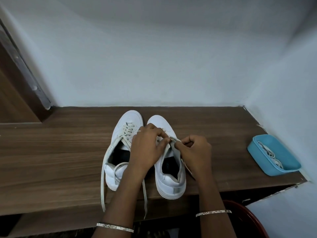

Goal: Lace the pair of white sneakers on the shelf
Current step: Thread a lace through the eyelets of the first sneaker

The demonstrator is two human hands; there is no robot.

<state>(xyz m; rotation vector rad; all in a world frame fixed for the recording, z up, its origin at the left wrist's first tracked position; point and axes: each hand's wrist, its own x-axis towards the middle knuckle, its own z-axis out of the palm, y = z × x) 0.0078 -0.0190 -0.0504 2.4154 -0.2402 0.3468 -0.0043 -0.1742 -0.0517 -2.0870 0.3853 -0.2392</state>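
Two white sneakers stand side by side in the middle of the frame, toes toward the back wall, on the brown wooden shelf. I take the pair to be set that way so the heels and tongue openings face me.

The first sneaker, left of centre, is laced through its front eyelets. Its loose ends trail off the shelf's front edge, so that shoe looks largely threaded but untied.

Both hands are on the second sneaker, just right of centre. My left hand lies across its throat with the fingers curled down onto the upper. I judge this steadies the eyelet flap and keeps the shoe from sliding. My right hand has thumb and forefinger closed together on a lace, with the tip held at the eyelet row and the other fingers folded in. I cannot tell which eyelet it is aimed at, because the hands cover that row.

At the right edge of the frame a blue tray holds spare laces, near enough to reach but clear of the work.

I judge the step in hand to be feeding the tip through an eyelet. A frayed or bent tip could snag there.
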